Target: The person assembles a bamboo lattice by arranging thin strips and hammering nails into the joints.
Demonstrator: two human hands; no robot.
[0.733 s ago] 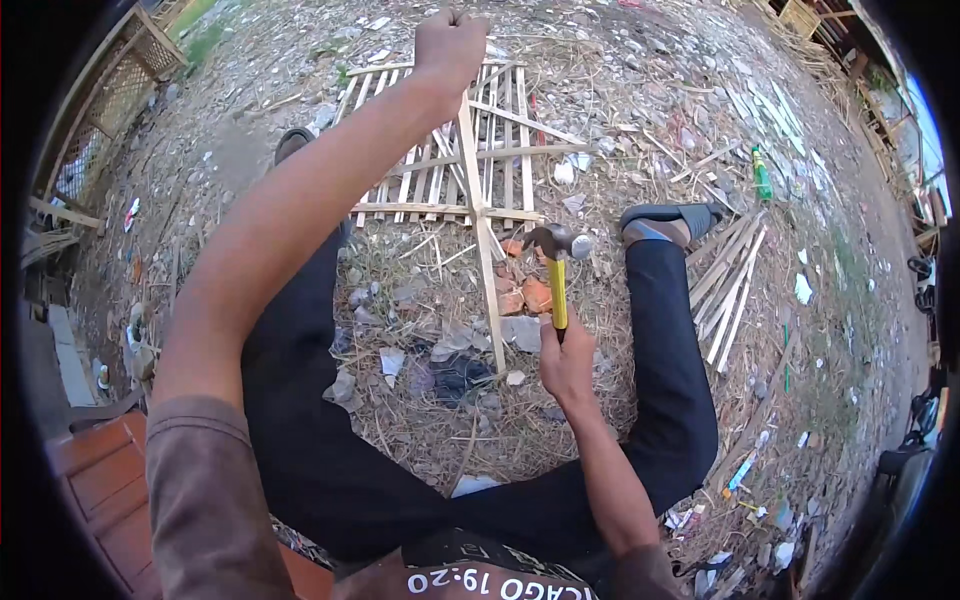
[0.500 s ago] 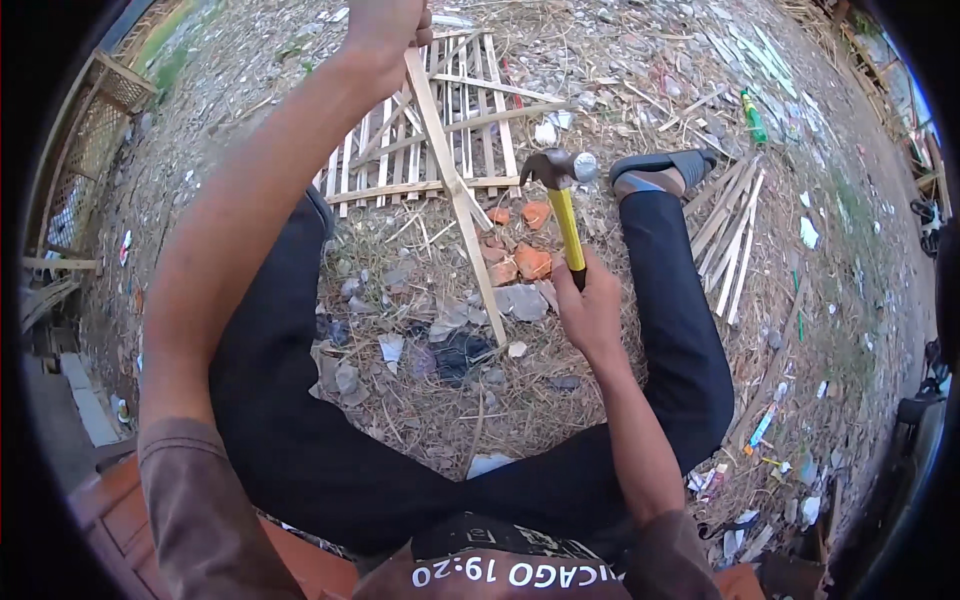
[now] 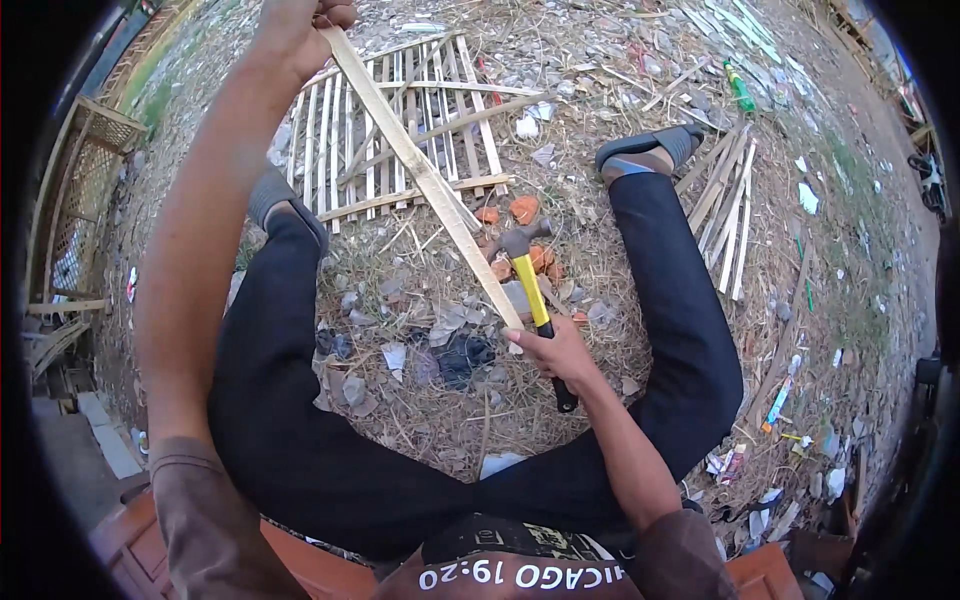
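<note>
My left hand (image 3: 300,32) is closed round the far end of a long, pale wooden slat (image 3: 415,160) that slants down toward me. In my right hand (image 3: 560,352) is a claw hammer (image 3: 526,275) with a yellow and black handle, its head pointing away from me. The thumb of that hand meets the near end of the slat. Beneath and beyond the slat, a frame of nailed wooden slats (image 3: 405,195) lies on the ground between my feet. Orange brick pieces (image 3: 524,208) sit near the hammer head, partly hidden by it.
A pile of loose slats (image 3: 735,215) lies right of my right leg (image 3: 672,290). Beyond it is a green bottle (image 3: 739,86). Black plastic (image 3: 462,360) and other litter cover the dirt between my legs. A lattice panel (image 3: 85,190) stands at far left.
My left hand and the slat have shifted left. My right hand has come lower and left, bringing the hammer down and its thumb to the slat's near end.
</note>
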